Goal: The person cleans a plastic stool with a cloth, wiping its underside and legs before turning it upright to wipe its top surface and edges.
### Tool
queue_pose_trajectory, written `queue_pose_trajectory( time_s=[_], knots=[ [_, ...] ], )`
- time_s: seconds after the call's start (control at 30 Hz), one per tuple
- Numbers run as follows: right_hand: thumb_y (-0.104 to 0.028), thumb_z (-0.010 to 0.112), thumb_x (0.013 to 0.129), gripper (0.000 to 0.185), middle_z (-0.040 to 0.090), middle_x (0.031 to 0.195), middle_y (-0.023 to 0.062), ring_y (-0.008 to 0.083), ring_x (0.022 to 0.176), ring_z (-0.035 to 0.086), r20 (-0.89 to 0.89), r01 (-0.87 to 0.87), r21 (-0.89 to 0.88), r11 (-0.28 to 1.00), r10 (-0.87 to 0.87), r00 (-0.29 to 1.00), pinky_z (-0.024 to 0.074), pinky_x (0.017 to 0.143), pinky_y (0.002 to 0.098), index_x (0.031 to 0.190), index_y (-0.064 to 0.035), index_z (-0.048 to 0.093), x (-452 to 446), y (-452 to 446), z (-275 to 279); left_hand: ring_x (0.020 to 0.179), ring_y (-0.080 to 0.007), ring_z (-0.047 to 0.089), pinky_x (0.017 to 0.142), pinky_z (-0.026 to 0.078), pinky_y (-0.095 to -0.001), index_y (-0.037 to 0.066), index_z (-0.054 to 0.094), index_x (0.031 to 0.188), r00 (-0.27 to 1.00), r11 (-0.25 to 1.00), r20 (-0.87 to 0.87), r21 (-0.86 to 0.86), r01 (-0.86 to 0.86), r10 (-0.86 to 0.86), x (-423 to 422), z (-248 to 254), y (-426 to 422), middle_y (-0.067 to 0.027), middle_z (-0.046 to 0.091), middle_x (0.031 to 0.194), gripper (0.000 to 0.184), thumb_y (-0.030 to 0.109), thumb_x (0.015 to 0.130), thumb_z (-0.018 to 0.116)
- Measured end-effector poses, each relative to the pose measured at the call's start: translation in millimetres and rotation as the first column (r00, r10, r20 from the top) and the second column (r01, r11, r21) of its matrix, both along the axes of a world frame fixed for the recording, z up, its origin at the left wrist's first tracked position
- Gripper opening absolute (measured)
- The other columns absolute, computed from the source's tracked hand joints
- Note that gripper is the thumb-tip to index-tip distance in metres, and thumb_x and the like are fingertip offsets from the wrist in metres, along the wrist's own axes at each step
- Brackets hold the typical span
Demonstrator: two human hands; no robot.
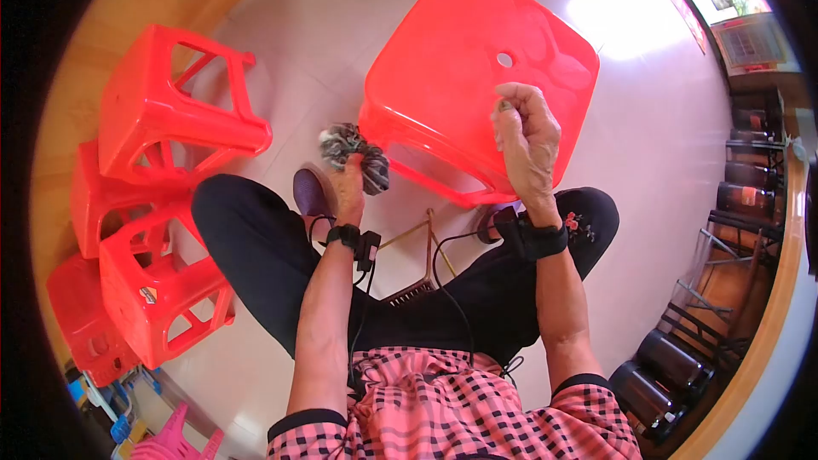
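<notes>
A red plastic stool with a round hole in its seat stands in front of me, between and beyond my knees. At its left edge my left hand is closed on a bunched dark striped cloth, which sticks out on both sides of the fingers. My right hand is over the near right part of the seat, its fingers curled in and the thumb near the index finger. Whether anything small is between those fingertips cannot be made out.
Several red stools lie or stand at the left against a wooden panel. A pink plastic item is at the bottom left. Dark cylindrical containers line shelves at the right. Cables hang from both wrists.
</notes>
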State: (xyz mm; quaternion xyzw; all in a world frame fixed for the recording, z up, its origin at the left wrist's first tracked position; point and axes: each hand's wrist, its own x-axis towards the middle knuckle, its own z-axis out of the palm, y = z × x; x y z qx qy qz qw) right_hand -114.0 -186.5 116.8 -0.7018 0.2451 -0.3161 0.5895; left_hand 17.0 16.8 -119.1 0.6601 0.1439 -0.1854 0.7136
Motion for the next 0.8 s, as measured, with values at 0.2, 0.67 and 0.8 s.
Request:
queue_pose_trajectory(
  time_s=[0.2,0.67,0.8],
  knots=[
    [0.004,0.049,0.087,0.021,0.056,0.079,-0.0002,0.0030,0.067,0.049,-0.068,0.054,-0.008,0.999,-0.054,0.996,0.0427,0.058,0.0194,0.106,-0.0012,0.058,1,1,3,0.078,-0.0267,0.065,0.072,0.052,-0.0370,-0.001,0.060,0.103,0.918,0.856,0.174,0.455,0.247,-0.357,-35,-87,-6,-0.0151,0.067,0.084,0.029,0.014,0.078,0.062],
    [0.002,0.047,0.090,0.019,0.054,0.079,-0.0007,0.0028,0.062,0.046,-0.007,0.024,0.037,0.999,-0.024,1.000,0.0399,0.053,0.0185,0.106,-0.0017,0.057,-1,1,2,0.072,-0.0245,0.064,0.065,0.049,-0.0382,-0.003,0.064,0.085,0.772,0.774,-0.190,0.082,0.628,-0.606,-119,-73,-42,-0.0151,0.066,0.081,0.030,0.022,0.068,0.063],
    [0.000,0.045,0.092,0.018,0.052,0.077,-0.0012,0.0028,0.059,0.044,-0.012,0.027,0.009,1.000,-0.027,1.000,0.0382,0.050,0.0181,0.106,-0.0018,0.056,-1,1,3,0.072,-0.0174,0.061,0.064,0.048,-0.0359,-0.004,0.065,0.080,0.621,0.625,-0.150,0.031,0.780,-0.769,-94,-19,-30,-0.0094,0.065,0.076,0.034,0.027,0.067,0.064]
  ],
)
